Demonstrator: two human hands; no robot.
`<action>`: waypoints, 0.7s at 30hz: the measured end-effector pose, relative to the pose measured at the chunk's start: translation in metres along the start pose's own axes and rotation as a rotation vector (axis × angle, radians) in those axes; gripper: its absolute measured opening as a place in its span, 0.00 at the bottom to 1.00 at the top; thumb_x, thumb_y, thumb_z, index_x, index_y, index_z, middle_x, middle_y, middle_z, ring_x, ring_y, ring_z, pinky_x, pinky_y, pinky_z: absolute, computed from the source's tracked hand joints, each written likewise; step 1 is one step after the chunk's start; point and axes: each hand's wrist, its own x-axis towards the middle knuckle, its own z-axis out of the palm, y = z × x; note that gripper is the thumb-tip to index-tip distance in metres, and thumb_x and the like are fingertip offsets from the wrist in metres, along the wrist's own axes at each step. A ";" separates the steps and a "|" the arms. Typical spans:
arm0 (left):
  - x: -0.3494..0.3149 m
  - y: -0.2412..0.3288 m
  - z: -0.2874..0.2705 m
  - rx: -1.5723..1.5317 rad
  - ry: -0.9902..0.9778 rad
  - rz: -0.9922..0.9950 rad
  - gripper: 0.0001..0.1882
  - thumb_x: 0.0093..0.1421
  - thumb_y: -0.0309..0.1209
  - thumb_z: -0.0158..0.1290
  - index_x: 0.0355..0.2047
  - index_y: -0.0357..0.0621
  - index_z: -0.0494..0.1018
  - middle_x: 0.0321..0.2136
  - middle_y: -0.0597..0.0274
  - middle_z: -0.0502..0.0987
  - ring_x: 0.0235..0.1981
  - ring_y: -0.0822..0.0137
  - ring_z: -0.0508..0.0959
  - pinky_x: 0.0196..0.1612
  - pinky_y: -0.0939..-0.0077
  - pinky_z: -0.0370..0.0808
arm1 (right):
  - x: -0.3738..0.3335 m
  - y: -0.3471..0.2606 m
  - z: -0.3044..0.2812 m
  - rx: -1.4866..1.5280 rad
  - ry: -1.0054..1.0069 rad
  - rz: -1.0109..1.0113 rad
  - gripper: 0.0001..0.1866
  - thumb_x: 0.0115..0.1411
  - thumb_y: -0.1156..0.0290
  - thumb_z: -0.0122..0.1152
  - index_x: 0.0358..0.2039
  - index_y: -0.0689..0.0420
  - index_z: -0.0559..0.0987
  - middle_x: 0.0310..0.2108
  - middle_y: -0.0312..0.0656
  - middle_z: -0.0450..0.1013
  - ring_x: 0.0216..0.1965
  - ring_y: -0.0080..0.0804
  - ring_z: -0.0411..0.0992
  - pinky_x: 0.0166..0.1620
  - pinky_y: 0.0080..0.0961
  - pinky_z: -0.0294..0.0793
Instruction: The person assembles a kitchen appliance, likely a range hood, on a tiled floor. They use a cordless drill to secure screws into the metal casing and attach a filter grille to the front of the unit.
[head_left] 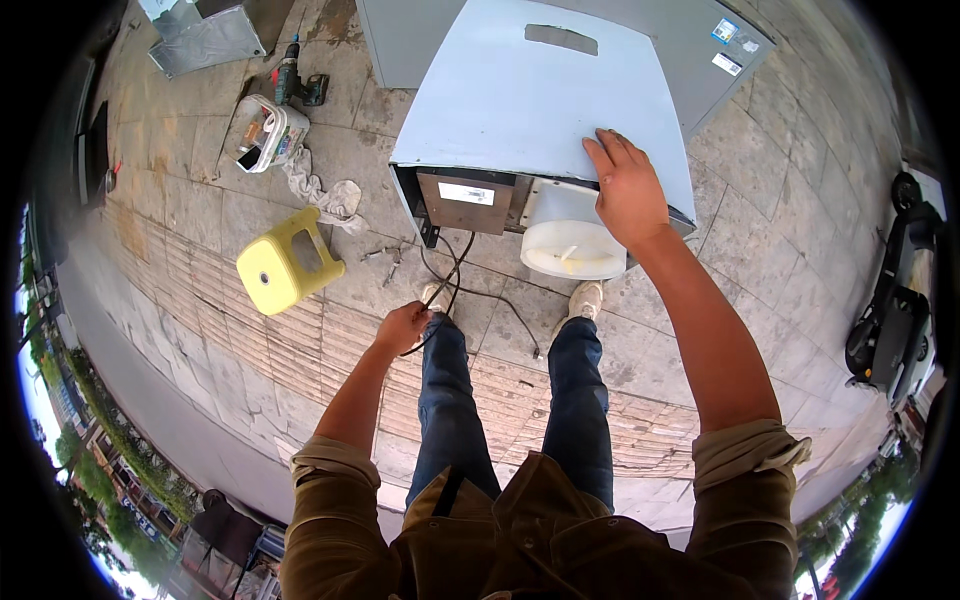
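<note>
A large metal appliance (540,110) with a pale blue-grey top stands in front of me. Its near side is exposed, showing a brown metal box (466,203) with a white label and a round white plastic part (573,250). My right hand (630,190) rests on the top's near edge, fingers stretched out on the panel. Low on the left, my left hand (404,328) is closed around a black cable (455,275). This cable runs up to the appliance's underside, and its plug end (537,353) lies on the paving between my feet.
A yellow plastic stool (275,270) lies tipped at the left. Beyond it are a white rag (325,190), a white bucket of tools (272,135) and a cordless drill (291,80). A grey cabinet (700,60) lies behind the appliance; a dark scooter (900,290) is at far right.
</note>
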 end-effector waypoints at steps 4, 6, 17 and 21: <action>-0.074 -0.061 -0.033 0.247 0.115 0.037 0.14 0.61 0.37 0.47 0.25 0.39 0.70 0.14 0.64 0.68 0.19 0.72 0.69 0.24 0.73 0.66 | -0.031 -0.024 0.013 -0.035 -0.153 -0.037 0.27 0.53 0.77 0.51 0.55 0.62 0.63 0.58 0.53 0.57 0.60 0.46 0.55 0.57 0.47 0.59; -0.102 -0.040 -0.039 0.032 0.124 0.051 0.13 0.61 0.36 0.48 0.26 0.38 0.71 0.14 0.65 0.66 0.18 0.74 0.66 0.24 0.74 0.64 | -0.052 -0.043 0.017 -0.007 -0.283 -0.072 0.28 0.55 0.74 0.51 0.57 0.65 0.60 0.60 0.56 0.53 0.62 0.50 0.52 0.57 0.54 0.56; -0.109 -0.056 0.022 -0.273 0.058 -0.124 0.12 0.63 0.34 0.44 0.29 0.39 0.70 0.16 0.67 0.66 0.19 0.76 0.65 0.24 0.78 0.63 | -0.176 -0.113 0.178 -0.067 -0.400 -0.175 0.29 0.55 0.74 0.51 0.58 0.64 0.60 0.64 0.55 0.44 0.66 0.50 0.43 0.57 0.61 0.54; -0.109 -0.074 0.040 -0.318 0.052 -0.196 0.12 0.63 0.34 0.43 0.29 0.39 0.70 0.17 0.70 0.65 0.19 0.78 0.63 0.23 0.81 0.61 | -0.200 -0.126 0.220 -0.032 -0.403 -0.144 0.29 0.56 0.73 0.50 0.59 0.61 0.60 0.65 0.51 0.42 0.67 0.47 0.40 0.58 0.60 0.53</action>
